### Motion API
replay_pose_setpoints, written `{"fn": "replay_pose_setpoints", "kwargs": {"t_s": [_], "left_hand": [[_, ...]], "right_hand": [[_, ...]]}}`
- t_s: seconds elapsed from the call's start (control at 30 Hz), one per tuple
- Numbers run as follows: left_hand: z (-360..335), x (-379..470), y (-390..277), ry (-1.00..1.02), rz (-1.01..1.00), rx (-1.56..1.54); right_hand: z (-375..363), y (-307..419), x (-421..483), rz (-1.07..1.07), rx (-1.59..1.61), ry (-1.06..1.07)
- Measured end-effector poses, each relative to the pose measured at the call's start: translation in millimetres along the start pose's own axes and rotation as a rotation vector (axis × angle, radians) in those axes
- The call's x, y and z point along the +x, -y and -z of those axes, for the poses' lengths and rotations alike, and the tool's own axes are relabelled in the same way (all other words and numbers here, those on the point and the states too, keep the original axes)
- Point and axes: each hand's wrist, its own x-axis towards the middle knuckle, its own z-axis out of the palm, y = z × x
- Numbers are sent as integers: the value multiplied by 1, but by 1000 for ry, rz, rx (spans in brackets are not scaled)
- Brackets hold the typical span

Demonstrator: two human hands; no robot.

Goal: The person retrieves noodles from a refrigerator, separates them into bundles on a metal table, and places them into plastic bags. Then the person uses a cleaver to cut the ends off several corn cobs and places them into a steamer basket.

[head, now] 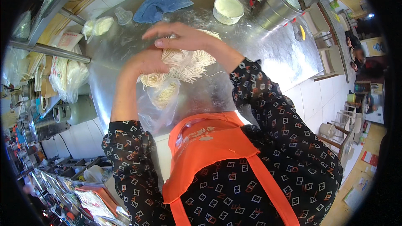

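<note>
A heap of thin, pale fresh noodles lies on the stainless steel table in front of me. My left hand rests against the heap's left side, its thumb on the strands. Its fingers are hidden, so its grip does not show. Over it reaches my right hand, palm down, thumb apart from the outstretched fingers, above the noodles' far part. Closer to my body, a clear plastic bag holds a bundle of noodles. One loose strand trails off to the right.
Toward the far side are a blue cloth, a clear plastic cup, a tied plastic bag and a white tub of pale powder. A tall metal cylinder with red clips stands right. A gas cylinder is beyond the left edge.
</note>
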Motion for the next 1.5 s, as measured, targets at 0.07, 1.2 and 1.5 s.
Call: {"fn": "replay_pose_setpoints", "kwargs": {"t_s": [0.07,1.2,1.5], "left_hand": [[5,5,-2,-42,37,39],[-39,11,24,-833,-37,-1103],[-22,26,16,-682,-228,-1462]], "right_hand": [[-12,-16,-4,-419,421,120],[48,-60,-52,-443,-396,-194],[76,45,14,-383,210,-114]]}}
